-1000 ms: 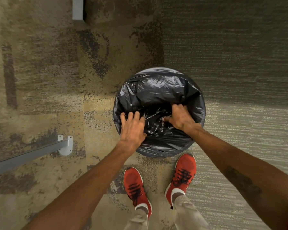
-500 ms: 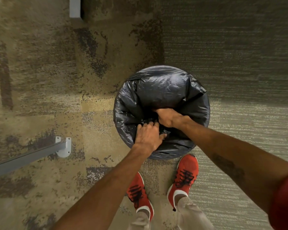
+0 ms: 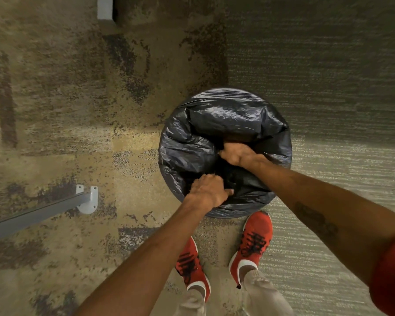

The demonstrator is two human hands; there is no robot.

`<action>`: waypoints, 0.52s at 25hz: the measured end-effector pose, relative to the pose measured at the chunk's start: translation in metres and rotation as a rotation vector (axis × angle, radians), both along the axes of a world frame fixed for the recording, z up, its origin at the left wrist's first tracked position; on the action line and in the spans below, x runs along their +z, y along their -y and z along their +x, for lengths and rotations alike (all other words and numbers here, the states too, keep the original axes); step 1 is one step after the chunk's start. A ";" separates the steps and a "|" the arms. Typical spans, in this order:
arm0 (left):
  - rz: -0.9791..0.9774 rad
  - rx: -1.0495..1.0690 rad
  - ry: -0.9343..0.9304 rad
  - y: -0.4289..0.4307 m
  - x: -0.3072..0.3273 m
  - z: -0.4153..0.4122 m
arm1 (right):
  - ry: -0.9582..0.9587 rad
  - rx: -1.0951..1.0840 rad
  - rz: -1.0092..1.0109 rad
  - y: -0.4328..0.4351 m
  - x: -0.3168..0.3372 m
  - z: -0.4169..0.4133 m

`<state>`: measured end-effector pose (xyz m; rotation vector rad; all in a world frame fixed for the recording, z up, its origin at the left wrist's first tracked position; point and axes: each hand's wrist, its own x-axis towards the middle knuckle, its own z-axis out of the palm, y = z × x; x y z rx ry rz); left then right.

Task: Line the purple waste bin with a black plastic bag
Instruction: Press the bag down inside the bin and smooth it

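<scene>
A shiny black plastic bag (image 3: 228, 119) covers the round waste bin on the carpet in front of my feet; no purple of the bin shows through it. The bag puffs up over the bin's far half and sinks in the middle. My left hand (image 3: 209, 190) grips a fold of the bag at the near rim, fingers curled into the plastic. My right hand (image 3: 236, 153) is closed on the bag near the centre, its fingertips buried under the puffed film.
My two red shoes (image 3: 253, 242) stand right behind the bin. A grey metal bar with a white floor bracket (image 3: 88, 200) lies to the left. A grey post foot (image 3: 105, 7) sits at the top. Patterned carpet surrounds the bin.
Both hands went from spread flat on the bag to closed on it. The right hand pushed further toward the centre, and the far side of the bag puffed higher.
</scene>
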<state>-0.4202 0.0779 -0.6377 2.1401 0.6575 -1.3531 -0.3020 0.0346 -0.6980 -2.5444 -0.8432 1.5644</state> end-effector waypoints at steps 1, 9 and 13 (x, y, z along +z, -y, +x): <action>0.018 0.039 0.030 0.000 0.011 0.005 | 0.010 -0.019 0.022 0.002 0.002 -0.004; 0.112 0.249 0.520 -0.030 0.034 0.036 | 0.003 0.034 -0.045 0.000 -0.025 -0.030; -0.038 0.555 0.389 -0.053 -0.002 0.051 | 0.027 0.127 -0.074 0.005 -0.026 -0.038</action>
